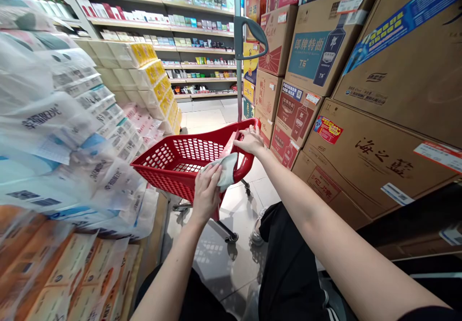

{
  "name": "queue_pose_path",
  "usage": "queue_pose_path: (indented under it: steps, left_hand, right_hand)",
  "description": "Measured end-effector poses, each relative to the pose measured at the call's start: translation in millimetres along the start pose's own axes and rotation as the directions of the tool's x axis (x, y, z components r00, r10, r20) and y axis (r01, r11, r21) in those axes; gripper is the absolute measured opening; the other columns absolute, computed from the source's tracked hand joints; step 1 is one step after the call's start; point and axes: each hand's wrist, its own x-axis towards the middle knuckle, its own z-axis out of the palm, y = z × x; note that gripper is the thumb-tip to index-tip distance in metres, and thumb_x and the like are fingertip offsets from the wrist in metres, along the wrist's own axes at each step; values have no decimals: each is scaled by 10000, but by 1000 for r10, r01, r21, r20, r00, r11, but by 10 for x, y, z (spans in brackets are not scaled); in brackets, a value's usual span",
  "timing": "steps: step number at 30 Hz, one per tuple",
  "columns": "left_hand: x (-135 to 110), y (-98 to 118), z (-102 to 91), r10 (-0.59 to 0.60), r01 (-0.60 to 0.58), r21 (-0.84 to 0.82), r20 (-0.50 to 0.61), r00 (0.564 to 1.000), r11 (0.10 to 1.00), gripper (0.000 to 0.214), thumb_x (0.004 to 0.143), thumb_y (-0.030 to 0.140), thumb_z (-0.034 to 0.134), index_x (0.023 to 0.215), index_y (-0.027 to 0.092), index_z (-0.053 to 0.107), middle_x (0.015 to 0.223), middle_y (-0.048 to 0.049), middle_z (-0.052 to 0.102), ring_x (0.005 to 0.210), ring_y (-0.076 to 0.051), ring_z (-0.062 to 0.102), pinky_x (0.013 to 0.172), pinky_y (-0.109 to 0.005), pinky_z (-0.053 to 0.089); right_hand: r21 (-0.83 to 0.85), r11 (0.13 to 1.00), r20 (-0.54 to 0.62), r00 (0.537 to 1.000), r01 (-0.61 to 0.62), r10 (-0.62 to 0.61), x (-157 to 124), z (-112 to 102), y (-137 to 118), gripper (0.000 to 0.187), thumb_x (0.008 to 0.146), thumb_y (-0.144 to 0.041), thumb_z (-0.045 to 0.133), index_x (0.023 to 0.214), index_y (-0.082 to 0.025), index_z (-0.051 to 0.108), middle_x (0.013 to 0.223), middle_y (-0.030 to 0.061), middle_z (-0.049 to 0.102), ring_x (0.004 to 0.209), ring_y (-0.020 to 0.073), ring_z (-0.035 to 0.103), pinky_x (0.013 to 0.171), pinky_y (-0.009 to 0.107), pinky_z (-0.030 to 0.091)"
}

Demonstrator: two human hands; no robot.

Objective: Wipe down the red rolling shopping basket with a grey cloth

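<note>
A red plastic shopping cart on wheels stands in front of me, its perforated basket pointing away to the left. My left hand presses a white-and-grey cloth against the cart's near rim, beside the handle, with its fingers closed over the cloth's edge. Farther right, my right hand is closed over the cart's rim near the right end of the handle; its fingertips point inward. Between the two hands, a pale pink panel shows at the back of the basket.
Stacked liquor cartons wall the right side. Wrapped tissue packs are piled on the left, with orange packs below. A grey pole with a loop handle rises beyond the cart. Product shelves line the back; tiled floor lies between.
</note>
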Motion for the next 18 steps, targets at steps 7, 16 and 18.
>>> queue_pose_path:
  steps: [7,16,18]
  left_hand:
    - [-409,-851,-74,-452,441,-196,-11,892,876,488,879,331,464,1339,206,571,1433,-127,523,1362,-278,455,1157,-466,352]
    - [-385,21,163,-679,633,-267,-139,721,727,395,880,372,439,1102,155,683,1051,-92,717,962,-230,637,941,-356,483]
    - [-341,60,120,-689,635,-289,-152,709,717,396,873,378,464,1112,162,695,1059,-85,725,946,-228,643,916,-347,489]
  right_hand:
    - [-5,999,4,999,37,-37,-43,-59,42,686,780,-589,544,1411,-321,509,1596,59,311,1500,360,131,1109,597,307]
    - [2,1000,-1,1000,20,-20,-12,-31,48,697,769,-612,541,1401,-319,517,1618,47,266,1508,355,105,1115,586,303]
    - [11,1000,-8,1000,27,-27,-16,-38,66,688,769,-599,542,1397,-320,521,1617,49,269,1507,352,110,1113,589,302]
